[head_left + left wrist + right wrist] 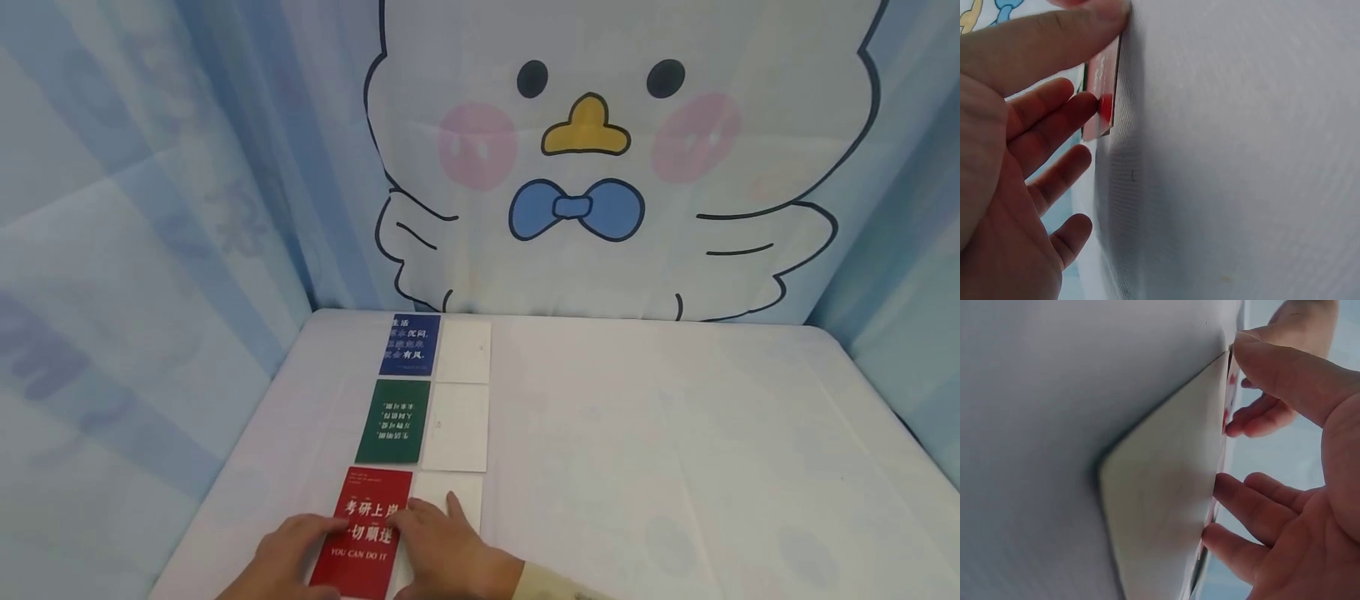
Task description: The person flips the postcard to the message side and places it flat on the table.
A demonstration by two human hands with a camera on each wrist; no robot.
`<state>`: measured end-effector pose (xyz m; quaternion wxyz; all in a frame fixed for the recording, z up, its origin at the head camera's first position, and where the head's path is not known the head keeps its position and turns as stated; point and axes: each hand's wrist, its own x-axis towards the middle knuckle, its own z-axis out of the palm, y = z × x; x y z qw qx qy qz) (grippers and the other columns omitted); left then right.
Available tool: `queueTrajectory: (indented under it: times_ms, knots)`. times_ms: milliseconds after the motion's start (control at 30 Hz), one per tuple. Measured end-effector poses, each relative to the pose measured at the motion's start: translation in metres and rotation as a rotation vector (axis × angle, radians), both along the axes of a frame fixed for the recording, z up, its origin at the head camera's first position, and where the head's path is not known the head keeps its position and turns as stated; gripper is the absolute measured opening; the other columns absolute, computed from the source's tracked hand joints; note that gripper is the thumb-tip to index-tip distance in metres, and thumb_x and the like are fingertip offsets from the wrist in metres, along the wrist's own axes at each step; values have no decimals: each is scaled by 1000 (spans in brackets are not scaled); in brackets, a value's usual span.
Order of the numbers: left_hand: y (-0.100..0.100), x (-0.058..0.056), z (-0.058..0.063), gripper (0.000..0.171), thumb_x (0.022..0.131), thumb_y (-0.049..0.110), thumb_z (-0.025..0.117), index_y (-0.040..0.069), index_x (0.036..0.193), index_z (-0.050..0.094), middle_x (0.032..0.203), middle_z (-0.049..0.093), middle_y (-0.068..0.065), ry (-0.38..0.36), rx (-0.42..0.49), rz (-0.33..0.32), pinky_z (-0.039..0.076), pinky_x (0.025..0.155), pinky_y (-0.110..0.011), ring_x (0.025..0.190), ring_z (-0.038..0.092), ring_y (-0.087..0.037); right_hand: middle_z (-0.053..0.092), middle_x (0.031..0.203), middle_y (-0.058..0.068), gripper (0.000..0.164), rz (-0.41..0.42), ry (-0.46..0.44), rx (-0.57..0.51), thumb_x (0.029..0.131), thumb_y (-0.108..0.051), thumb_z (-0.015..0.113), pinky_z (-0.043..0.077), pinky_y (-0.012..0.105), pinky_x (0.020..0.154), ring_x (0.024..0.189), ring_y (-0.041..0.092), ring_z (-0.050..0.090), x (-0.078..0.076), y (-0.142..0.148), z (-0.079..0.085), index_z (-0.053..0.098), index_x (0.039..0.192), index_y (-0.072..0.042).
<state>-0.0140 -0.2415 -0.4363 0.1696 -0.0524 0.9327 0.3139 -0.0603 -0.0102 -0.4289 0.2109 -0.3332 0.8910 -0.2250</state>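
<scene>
A small red notebook [362,546] with white lettering lies at the near left of the table, between my two hands. The fingertips of my left hand [281,560] touch its left side and near end. From the right, my right hand [450,554] reaches over a blank cream card [461,492], its fingertips at the notebook's right edge. In the left wrist view, the thumb and one finger of the left hand [1029,137] meet the red notebook [1104,81], the other fingers spread loosely. The right wrist view shows the cream card [1163,469] beside the right hand's [1297,519] extended fingers.
Beyond the red notebook lie a green notebook [393,421] and a blue one [410,344], in one column. Blank cream cards [456,427] [463,352] line up on their right. The white-covered table [675,450] ends at a curtain [570,275] with a cartoon bird.
</scene>
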Motion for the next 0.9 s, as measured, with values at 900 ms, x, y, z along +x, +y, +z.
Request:
queueTrajectory:
  times_ms: [900]
  knots:
    - [-7, 4, 4, 99, 47, 48, 94, 12, 132, 58, 128, 54, -9, -9, 85, -48, 58, 79, -52, 111, 52, -29, 59, 131, -15, 81, -39, 66, 106, 61, -47, 91, 20, 68, 112, 136, 15, 41, 7, -9, 2, 55, 131, -29]
